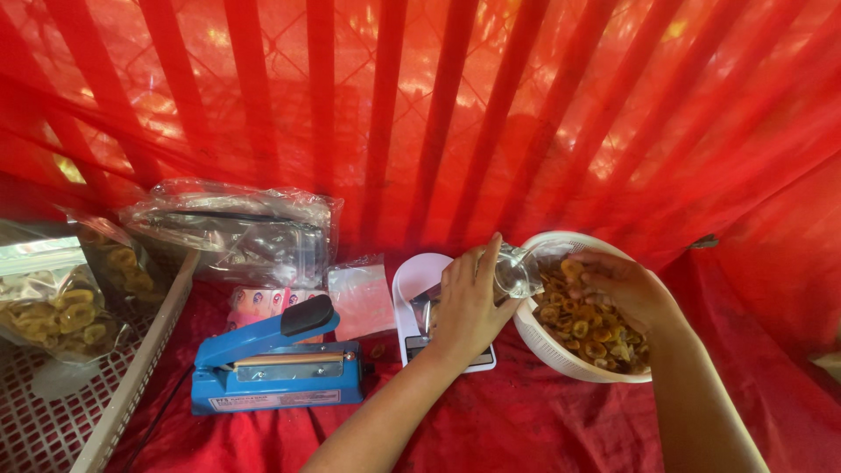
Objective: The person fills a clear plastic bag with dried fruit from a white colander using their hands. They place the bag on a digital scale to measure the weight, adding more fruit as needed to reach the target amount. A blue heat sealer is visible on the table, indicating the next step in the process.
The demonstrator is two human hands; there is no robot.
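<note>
Red cloth [543,420] covers the table. Crate [131,377] at left edge, cut off, holds chip bags [61,311]. Bowl [561,350] at right, partly hidden. Left hand [469,307] fingers grasp clear bag [519,273] over scale [412,280]. Right hand [626,289] fingers pinch chips [587,328]; contents unclear. Blue sealer [276,359] centre-left.

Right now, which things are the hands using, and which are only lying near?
In use: left hand, clear bag, right hand, dried slices, white basket, white scale.

Lying about: blue heat sealer, empty bags, filled packs, crate.
</note>
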